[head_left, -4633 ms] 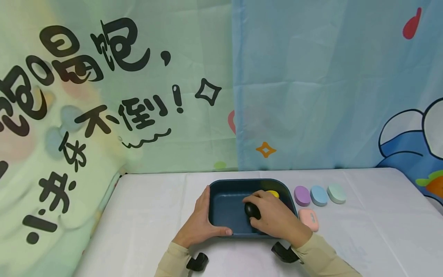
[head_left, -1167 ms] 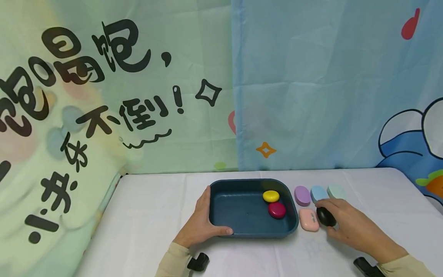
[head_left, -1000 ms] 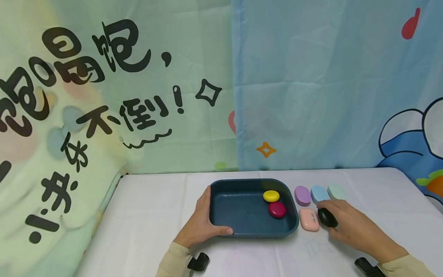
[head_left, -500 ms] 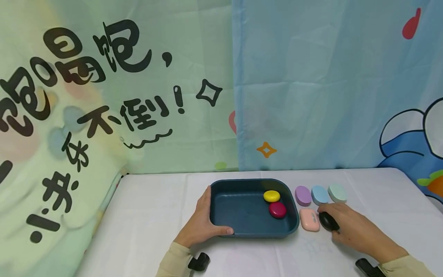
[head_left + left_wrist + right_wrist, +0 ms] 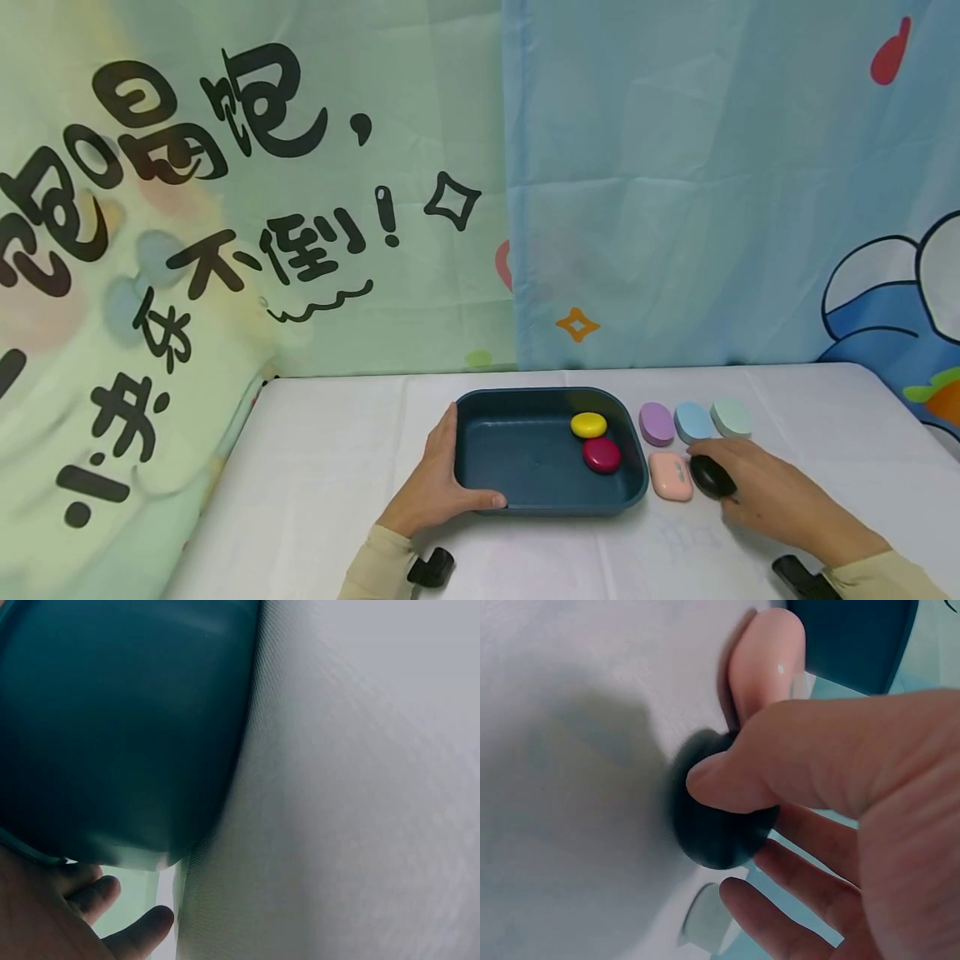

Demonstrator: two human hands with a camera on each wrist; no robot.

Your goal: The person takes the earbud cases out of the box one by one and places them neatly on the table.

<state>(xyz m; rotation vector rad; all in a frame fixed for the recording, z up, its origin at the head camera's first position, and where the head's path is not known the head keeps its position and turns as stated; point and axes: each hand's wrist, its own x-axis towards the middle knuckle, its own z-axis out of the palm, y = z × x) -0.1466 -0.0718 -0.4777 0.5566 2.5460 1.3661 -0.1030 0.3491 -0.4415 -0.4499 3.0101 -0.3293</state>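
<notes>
My left hand (image 5: 431, 483) rests against the left end of a dark blue rectangular tray (image 5: 517, 509), fingers straight along its side and thumb on the near rim. My right hand (image 5: 772, 496) pinches a smooth black oval object (image 5: 711, 477) on the white cloth, right of the tray. In the right wrist view the thumb lies on one face of the black oval object (image 5: 724, 836), with fingers on its other side. A pink rounded case (image 5: 671, 477) is right beside it. Inside the tray sit a glossy yellow oval piece (image 5: 588, 425) and a dark red one (image 5: 602, 456).
Purple (image 5: 657, 424), light blue (image 5: 693, 422) and pale green (image 5: 731, 417) oval pieces stand in a row behind the pink case. White cloth (image 5: 315, 467) covers the table. A printed curtain (image 5: 637, 208) hangs along its back edge.
The black oval object has moved with my right hand from inside the tray to the cloth right of the pink case. The red piece now shows in the tray. My left hand stays put.
</notes>
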